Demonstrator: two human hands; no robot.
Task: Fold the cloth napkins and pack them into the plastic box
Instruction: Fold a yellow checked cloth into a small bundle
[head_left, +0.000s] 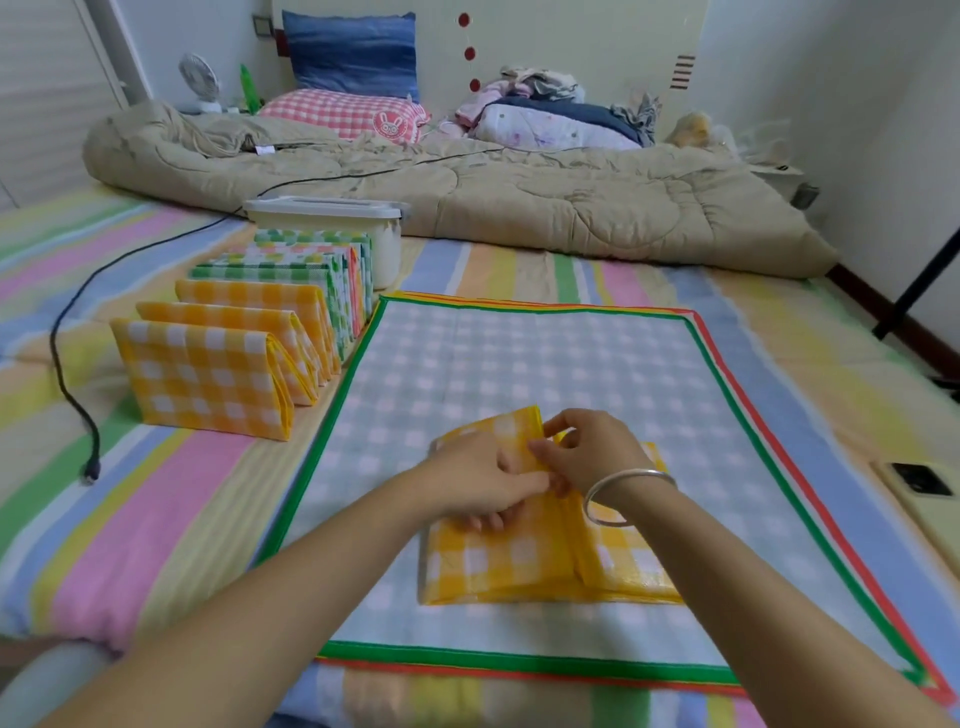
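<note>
A half-folded yellow napkin (498, 566), laid on the flat cloths (519, 364) on the bed (156, 519), is pinched at its upper fold by the left hand (478, 483) and the right hand (597, 449), seemingly so that edges are aligned, while the plastic box (332, 218) is set behind the folded row (249, 322).

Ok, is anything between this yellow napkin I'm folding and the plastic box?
Yes. A white lid covers the plastic box, and a row of folded napkins stands right in front of it, left of the yellow napkin.
</note>
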